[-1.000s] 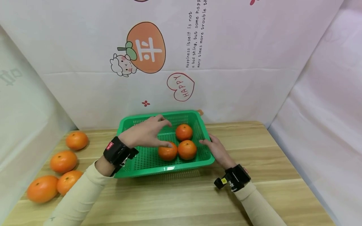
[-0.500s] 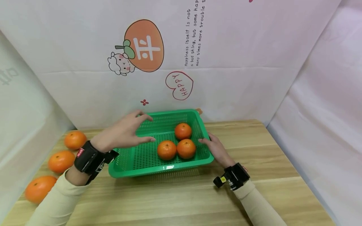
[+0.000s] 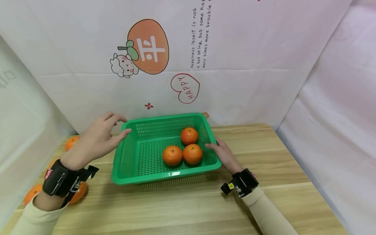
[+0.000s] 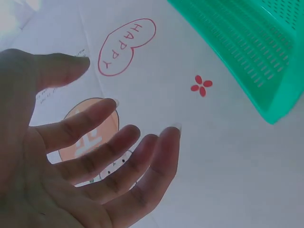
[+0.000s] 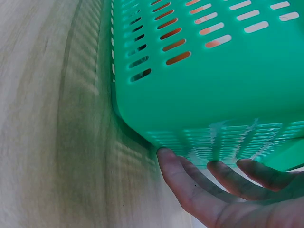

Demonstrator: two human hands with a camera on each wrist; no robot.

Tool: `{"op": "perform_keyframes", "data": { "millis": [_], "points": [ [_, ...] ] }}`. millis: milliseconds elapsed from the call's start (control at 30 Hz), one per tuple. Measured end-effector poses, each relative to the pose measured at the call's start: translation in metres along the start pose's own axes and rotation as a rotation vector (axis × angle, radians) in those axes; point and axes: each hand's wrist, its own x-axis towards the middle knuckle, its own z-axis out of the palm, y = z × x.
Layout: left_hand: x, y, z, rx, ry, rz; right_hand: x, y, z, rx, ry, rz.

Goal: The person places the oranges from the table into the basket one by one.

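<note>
A green perforated plastic basket (image 3: 147, 178) stands on the wooden table with three oranges inside: one orange (image 3: 189, 135) behind, another orange (image 3: 172, 155) front left, and a third orange (image 3: 192, 154) front right. My right hand (image 3: 225, 156) grips the basket's right end, thumb over the rim; in the right wrist view its fingers (image 5: 192, 190) press the slotted outer wall. Empty, with fingers loosely bent and apart, my left hand (image 3: 95, 140) hovers just left of the basket's back left corner. The left wrist view shows nothing in its palm (image 4: 28, 185).
More oranges lie on the table's left side, partly hidden by my left arm: one orange (image 3: 71, 142) at the back, one orange (image 3: 78, 193) beside the wrist and one orange (image 3: 32, 194) near the left edge. A printed white cloth (image 3: 241, 81) hangs behind the table (image 3: 176, 209).
My left hand has moved left, from above the oranges in the basket to outside its left end, now covering part of the loose oranges. My right hand keeps its grip on the basket.
</note>
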Motion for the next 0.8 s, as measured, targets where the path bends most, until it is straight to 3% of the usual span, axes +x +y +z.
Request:
{"op": "perform_keyframes", "data": {
  "millis": [233, 567, 667, 800],
  "points": [
    [-0.018, -0.008, -0.005, 0.045, 0.027, -0.031, 0.001, 0.000, 0.001, 0.002, -0.002, -0.002],
    [-0.046, -0.026, -0.016, 0.112, -0.059, -0.137, 0.002, -0.003, 0.003, 0.017, -0.005, -0.011],
    [-0.056, -0.040, -0.014, 0.092, -0.101, -0.183, 0.002, -0.002, 0.002, 0.015, 0.003, -0.005],
    [-0.070, -0.062, -0.017, 0.098, -0.225, -0.271, 0.002, -0.001, 0.001, 0.015, 0.002, 0.004]
  ]
}}
